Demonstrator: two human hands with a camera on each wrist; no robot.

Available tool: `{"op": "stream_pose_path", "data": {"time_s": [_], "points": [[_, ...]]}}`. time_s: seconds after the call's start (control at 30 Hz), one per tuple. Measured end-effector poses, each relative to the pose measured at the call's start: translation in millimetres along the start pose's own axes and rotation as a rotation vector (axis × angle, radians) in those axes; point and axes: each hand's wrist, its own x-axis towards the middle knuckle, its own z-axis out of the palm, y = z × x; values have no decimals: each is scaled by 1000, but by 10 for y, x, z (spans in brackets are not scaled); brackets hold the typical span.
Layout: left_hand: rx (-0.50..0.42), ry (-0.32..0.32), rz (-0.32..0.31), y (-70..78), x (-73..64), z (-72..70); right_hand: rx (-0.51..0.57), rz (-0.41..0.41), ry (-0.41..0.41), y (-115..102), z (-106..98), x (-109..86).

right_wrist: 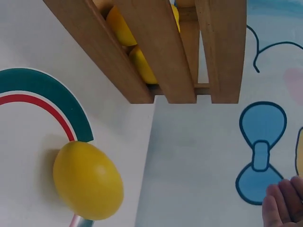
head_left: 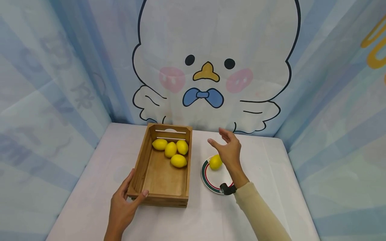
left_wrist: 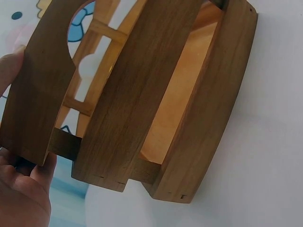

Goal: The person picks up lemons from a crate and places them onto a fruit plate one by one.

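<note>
A wooden slatted crate (head_left: 164, 182) stands on the left part of the table, with several yellow lemons (head_left: 178, 161) lying toward its far end. My left hand (head_left: 122, 207) grips the crate's near left corner, thumb over the top edge and fingers along the outer side; the left wrist view shows the thumb and fingertips around the upper slat (left_wrist: 38, 90). To the right of the crate, one lemon (head_left: 215, 162) lies on a round plate (head_left: 205, 174) with a green and red rim. Over that plate my right hand (head_left: 231, 150) holds nothing, thumb and fingers apart.
A white cloth covers the table (head_left: 262, 160). Behind it hangs a curtain (head_left: 208, 113) with a cartoon bird wearing a blue bow tie. Striped curtains (head_left: 45, 117) close off both sides. A dark wrist strap piece (head_left: 227, 189) on the right wrist overlaps the plate's near edge.
</note>
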Motion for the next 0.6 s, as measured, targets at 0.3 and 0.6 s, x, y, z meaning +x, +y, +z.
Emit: {"op": "stream_pose_path", "data": {"time_s": [0.3, 0.6], "points": [[3, 1, -3, 6, 9, 1, 30, -67, -15, -132, 32, 48], [-1, 2, -11, 18, 0, 0, 39, -128, -28, -311, 91, 57]]}}
